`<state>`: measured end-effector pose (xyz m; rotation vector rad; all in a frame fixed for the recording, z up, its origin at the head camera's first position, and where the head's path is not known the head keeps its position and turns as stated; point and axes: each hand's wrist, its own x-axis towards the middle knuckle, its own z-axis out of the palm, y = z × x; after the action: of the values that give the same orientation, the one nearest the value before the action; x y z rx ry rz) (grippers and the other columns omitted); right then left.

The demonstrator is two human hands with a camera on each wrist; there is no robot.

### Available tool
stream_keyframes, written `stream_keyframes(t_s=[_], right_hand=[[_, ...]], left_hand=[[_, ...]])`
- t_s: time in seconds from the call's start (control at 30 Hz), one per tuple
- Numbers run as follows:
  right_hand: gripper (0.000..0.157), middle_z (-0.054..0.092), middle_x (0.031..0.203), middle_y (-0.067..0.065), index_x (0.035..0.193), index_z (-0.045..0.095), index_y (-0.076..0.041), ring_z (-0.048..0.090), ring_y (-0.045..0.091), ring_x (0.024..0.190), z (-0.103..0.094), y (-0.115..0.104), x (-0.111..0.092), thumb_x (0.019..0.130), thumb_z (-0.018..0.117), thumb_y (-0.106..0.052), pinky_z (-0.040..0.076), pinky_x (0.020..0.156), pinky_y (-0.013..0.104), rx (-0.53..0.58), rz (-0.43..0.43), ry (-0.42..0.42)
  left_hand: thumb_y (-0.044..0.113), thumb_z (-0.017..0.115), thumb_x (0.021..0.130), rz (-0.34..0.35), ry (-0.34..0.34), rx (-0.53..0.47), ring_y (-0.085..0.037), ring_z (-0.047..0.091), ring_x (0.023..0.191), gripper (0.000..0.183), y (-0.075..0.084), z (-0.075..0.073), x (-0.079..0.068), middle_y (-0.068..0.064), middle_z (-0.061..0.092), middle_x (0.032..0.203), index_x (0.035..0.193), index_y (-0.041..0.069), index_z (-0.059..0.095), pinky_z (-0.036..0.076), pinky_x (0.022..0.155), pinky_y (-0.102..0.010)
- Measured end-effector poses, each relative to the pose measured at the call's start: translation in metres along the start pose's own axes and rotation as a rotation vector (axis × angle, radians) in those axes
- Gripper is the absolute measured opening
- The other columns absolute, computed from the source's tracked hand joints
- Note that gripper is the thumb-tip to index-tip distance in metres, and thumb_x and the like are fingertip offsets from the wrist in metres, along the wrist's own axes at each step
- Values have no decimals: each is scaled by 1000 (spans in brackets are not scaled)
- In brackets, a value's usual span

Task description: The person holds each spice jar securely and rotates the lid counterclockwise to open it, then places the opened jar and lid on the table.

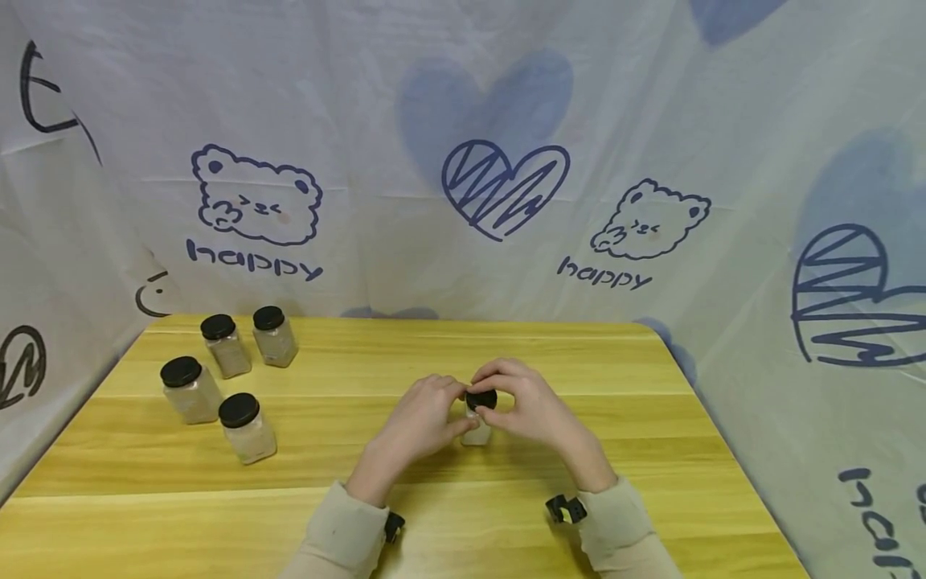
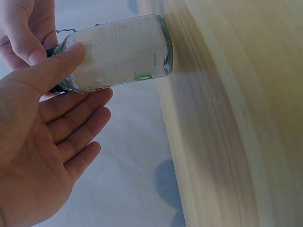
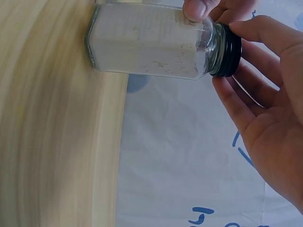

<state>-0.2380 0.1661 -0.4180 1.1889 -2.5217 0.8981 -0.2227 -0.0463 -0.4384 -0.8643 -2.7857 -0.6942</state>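
Observation:
A clear glass jar [image 1: 475, 435] with pale contents stands upright on the table in front of me, its black screw lid [image 3: 230, 52] on the neck. My left hand [image 1: 428, 410] holds the jar near its shoulder, the thumb lying along the glass in the left wrist view and the fingers behind it. Around the lid, the thumb and fingers of my right hand [image 1: 526, 404] pinch the rim. In the right wrist view the lid sits on the threaded neck, with a band of thread showing below it.
Several similar jars with black lids stand at the left of the wooden table [image 1: 579, 354], among them a front one [image 1: 249, 442] and a back one [image 1: 276, 342]. A printed cloth [image 1: 376, 145] hangs behind the table and along both sides.

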Motion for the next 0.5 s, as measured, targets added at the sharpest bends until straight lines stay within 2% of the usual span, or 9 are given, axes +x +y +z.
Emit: stream_keyframes(t_s=[0.17,0.4,0.5], right_hand=[[29,69,122,5,114,78,-7,66,22,113,0,2,0,85,79,1,58,96,38,41,-14,-8],[30,67,121,2,117,76,-9,65,19,111,-1,1,0,88,85,-13,57,97,38,47,40,21],[31,66,119,2,116,76,-9,65,18,108,0,0,0,87,87,-17,57,95,39,31,56,16]], left_hand=[[34,82,92,-13,-10,1,-25,66,107,43,1,-1,0,-5,73,114,125,8,71,52,104,-46],[34,82,92,6,4,6,-25,67,102,37,0,1,0,-6,74,108,117,8,73,54,99,-47],[34,81,93,5,7,16,-25,67,103,37,0,1,0,-6,74,109,118,8,73,50,106,-49]])
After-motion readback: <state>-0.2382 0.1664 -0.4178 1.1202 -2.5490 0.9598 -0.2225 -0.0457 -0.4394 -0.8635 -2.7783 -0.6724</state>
